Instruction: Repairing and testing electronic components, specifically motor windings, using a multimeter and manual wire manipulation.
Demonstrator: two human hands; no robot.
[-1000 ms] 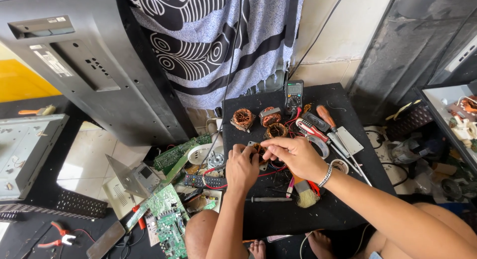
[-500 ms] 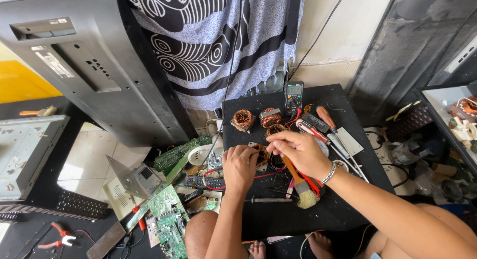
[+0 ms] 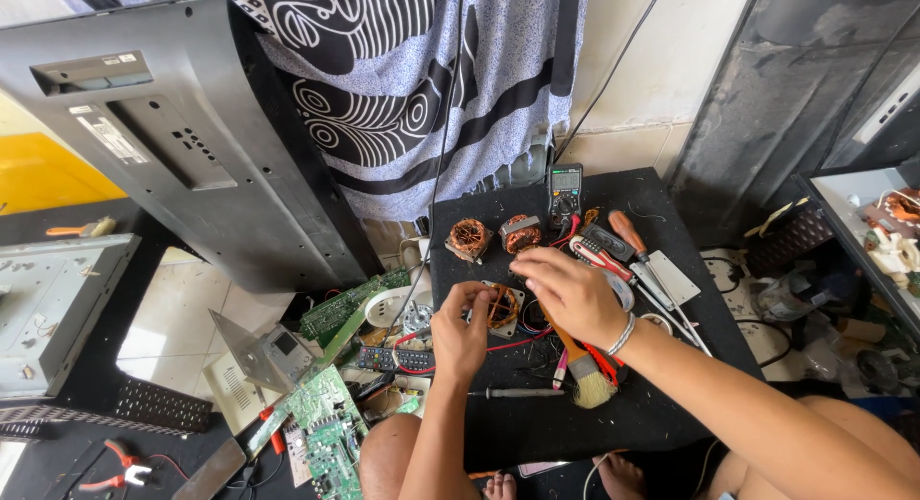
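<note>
Left hand [image 3: 460, 329] fingers pinch the copper coil [image 3: 502, 307] at its 9 o'clock edge. Right hand [image 3: 565, 287] fingers, pressed together, touch its 2 o'clock side.

premises: informal electronics repair workshop. evidence: multimeter [image 3: 564, 188], screwdrivers [image 3: 636, 243] and copper coils [image 3: 469, 237] on black counter [image 3: 575, 414]; loose circuit boards [image 3: 331, 438], pliers [image 3: 120, 465], dismantled television back panel [image 3: 182, 145] on floor.

Coil [image 3: 501, 306] on table [image 3: 661, 404], between hands

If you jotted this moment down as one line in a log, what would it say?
left hand: holds copper coil | right hand: fingers at the coil | nearby: two more coils, meter, brush | surface: black table
</note>
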